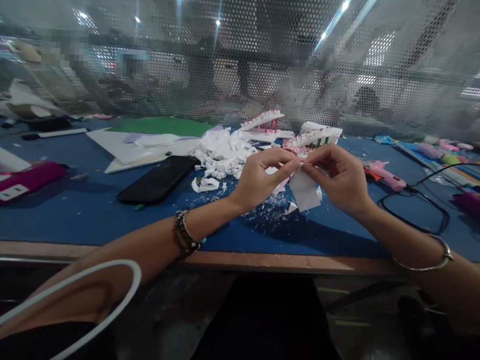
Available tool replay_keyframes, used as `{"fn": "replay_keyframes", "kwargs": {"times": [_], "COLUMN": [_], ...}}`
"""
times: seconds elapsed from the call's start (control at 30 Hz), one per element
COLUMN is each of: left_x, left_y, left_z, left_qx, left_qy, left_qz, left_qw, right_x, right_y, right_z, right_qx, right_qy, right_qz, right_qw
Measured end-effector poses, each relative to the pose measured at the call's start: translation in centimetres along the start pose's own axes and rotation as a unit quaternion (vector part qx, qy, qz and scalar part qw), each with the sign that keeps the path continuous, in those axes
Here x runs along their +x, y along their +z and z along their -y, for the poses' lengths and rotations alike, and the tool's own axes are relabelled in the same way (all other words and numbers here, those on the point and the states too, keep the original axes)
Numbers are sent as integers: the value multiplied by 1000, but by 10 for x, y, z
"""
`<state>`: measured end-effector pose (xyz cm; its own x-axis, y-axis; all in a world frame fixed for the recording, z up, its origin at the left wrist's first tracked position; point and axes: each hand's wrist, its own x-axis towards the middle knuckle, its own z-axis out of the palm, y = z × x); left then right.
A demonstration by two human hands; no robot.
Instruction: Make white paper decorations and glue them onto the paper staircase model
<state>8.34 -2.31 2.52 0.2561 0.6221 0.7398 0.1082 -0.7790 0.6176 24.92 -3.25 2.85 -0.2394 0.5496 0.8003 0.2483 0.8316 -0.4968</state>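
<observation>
My left hand (264,175) and my right hand (338,178) meet above the table, fingertips almost touching. Each pinches thumb against forefinger on the top edge of a piece of white paper (305,192), which hangs down between them. How the edge lies between the fingertips is too small to make out. Fine white scraps (268,215) are scattered on the blue tabletop below. Just behind the hands stands a small white paper model with green posts (324,134). A similar model with red posts (267,123) is further left.
Crumpled white paper strips (221,153) are heaped left of my hands, near a black phone (159,180). Green sheet (159,125) lies behind. A pink glue gun (387,177) with a black cable (439,208) sits at right. A perforated metal screen (244,70) closes the back.
</observation>
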Motion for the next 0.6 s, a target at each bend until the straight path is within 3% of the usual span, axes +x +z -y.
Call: {"fn": "replay_keyframes", "kwargs": {"times": [0.13,0.43,0.6], "left_x": [0,6,5], "left_y": [0,-2,-2], "left_z": [-1,4,6], "left_qx": [3,-41,-4], "left_qy": [30,-10,-19], "left_qz": [30,51,23], "left_qw": [999,998,1000], "right_x": [-1,1,0], "right_y": [0,-2,-5], "right_z": [0,-1,1], "right_qx": [-15,-56,-142], "right_qy": [-8,-83,-120], "right_qz": [-14,-22,-1], "right_qw": [1000,995,983]}}
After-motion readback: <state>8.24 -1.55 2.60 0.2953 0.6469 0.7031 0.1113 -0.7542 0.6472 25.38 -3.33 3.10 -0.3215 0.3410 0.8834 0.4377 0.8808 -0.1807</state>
